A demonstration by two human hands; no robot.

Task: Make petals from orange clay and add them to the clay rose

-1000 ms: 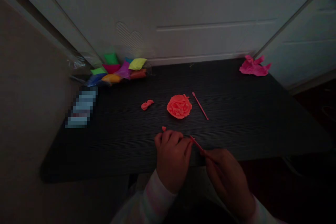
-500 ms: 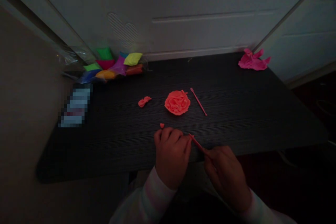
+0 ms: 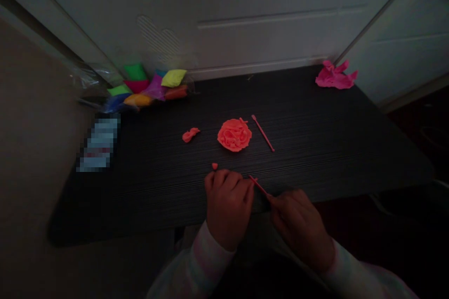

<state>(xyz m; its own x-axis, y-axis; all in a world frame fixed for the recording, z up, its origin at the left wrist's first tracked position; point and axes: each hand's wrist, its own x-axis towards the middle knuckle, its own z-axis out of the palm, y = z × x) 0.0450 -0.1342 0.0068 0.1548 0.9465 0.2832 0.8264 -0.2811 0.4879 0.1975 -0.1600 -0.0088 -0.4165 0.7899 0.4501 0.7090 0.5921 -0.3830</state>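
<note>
My left hand (image 3: 229, 205) is closed near the table's front edge, its fingers curled down. A small bit of orange clay (image 3: 255, 180) shows at its thumb and fingertip; the rest of what it grips is hidden. My right hand (image 3: 298, 224) pinches a thin pink clay modelling tool (image 3: 260, 187), whose tip points up-left and meets the clay by my left thumb. Just beyond my left hand lies a small orange clay lump (image 3: 214, 166). Farther back sits a ruffled orange clay flower (image 3: 234, 135), with a twisted orange clay piece (image 3: 191, 135) to its left.
A second pink modelling tool (image 3: 263, 133) lies right of the flower. Colourful clay packets (image 3: 140, 99) in clear plastic fill the back left, behind a blurred-out phone-like object (image 3: 98, 145). A crumpled pink piece (image 3: 336, 76) rests at the back right corner of the dark table (image 3: 150, 196), against white panels.
The view has shifted slightly, so things on the table appear a little to the left. Both hands keep nearly the same pose, with the tool still at the left fingertips.
</note>
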